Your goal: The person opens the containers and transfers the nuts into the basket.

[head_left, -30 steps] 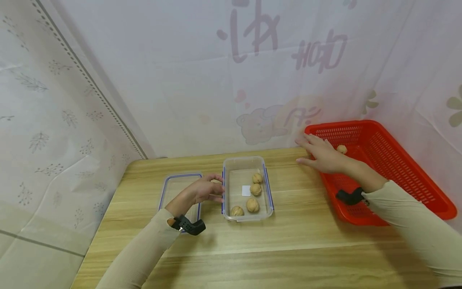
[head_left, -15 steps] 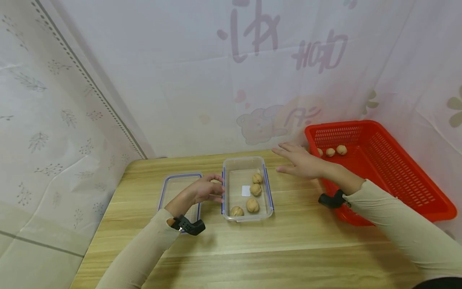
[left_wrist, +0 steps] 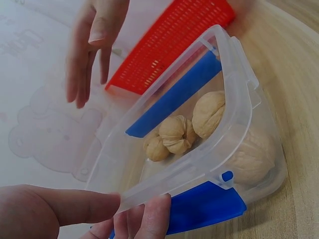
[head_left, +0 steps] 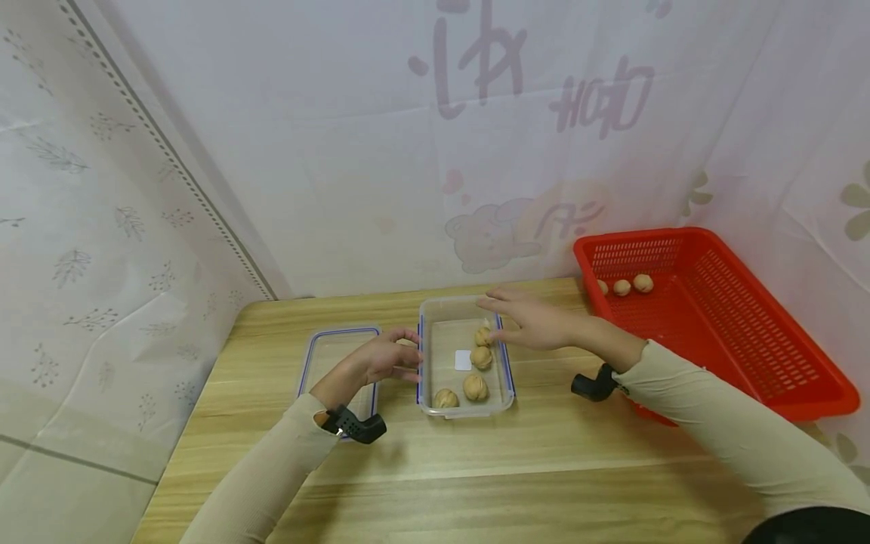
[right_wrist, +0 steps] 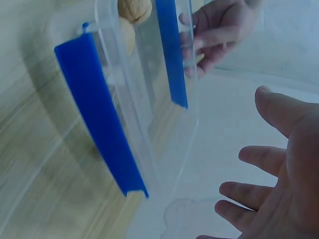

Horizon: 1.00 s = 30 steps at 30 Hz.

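A clear plastic food container [head_left: 445,313] with blue side latches stands mid-table and holds several walnuts [head_left: 476,387], most along its right side. My left hand [head_left: 384,357] touches the container's left wall, fingers loosely bent, fingertips at the rim and blue latch in the left wrist view. Over the container's upper right rim hangs my right hand [head_left: 533,321], fingers spread. Its bare palm [right_wrist: 304,169] shows nothing held in the right wrist view. The clear lid [head_left: 322,355] with a blue seal lies left of the container, partly hidden by the left hand and forearm.
A red plastic basket [head_left: 782,317] with slotted walls stands at the right, with a few walnuts [head_left: 643,283] at its far left corner. The right forearm crosses its near side. Behind the wooden table [head_left: 435,483] hangs a printed curtain [head_left: 340,189].
My right hand has moved left from the basket's edge to above the container's right rim, uncovering walnuts in the basket. The left hand and container have stayed in place.
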### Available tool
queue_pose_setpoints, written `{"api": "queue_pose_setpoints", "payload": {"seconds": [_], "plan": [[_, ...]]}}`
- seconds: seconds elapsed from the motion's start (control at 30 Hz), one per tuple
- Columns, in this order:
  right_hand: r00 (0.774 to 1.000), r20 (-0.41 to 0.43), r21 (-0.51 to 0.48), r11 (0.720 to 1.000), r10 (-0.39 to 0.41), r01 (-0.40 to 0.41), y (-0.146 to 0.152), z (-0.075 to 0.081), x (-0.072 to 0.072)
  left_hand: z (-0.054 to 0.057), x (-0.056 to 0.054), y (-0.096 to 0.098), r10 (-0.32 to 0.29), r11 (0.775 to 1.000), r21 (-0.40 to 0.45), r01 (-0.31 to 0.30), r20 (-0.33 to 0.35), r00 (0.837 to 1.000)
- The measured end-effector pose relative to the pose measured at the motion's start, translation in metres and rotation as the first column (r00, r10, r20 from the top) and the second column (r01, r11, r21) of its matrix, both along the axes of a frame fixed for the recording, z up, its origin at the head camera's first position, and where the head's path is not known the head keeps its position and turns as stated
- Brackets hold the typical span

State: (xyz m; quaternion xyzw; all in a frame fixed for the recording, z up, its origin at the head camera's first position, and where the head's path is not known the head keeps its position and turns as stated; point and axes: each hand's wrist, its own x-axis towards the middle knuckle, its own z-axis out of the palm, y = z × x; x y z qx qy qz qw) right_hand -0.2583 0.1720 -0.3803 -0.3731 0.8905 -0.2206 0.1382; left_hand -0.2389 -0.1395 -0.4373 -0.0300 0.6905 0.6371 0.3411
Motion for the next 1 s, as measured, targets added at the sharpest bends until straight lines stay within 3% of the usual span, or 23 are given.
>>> {"api": "queue_pose_setpoints", "payload": {"seconds": [0.3,0.5,0.63,0.83,1.0], "plan": [[0.993,0.051,-0.045,0.994,0.103,-0.101,-0.025,-0.004,-0.004,0.001,0.0,0.0,0.008,1.0,0.006,-0.008,0.001,1.0],[0.98,0.145,-0.046,0.99,0.139,-0.133,-0.039,-0.008,-0.011,0.0,0.001,-0.001,0.018,1.0,0.009,-0.018,0.005,1.0],[0.955,0.228,-0.04,0.982,0.189,-0.185,-0.049,-0.009,-0.016,0.0,0.001,-0.001,0.021,1.0,0.005,-0.021,0.011,1.0],[0.896,0.364,-0.044,0.966,0.254,-0.256,-0.064,-0.019,-0.022,0.001,0.0,0.0,0.018,1.0,0.005,-0.018,0.009,1.0],[0.857,0.413,-0.022,0.944,0.308,-0.329,-0.075,-0.027,-0.025,0.001,0.0,0.001,0.019,1.0,0.006,-0.019,0.017,1.0]]}}
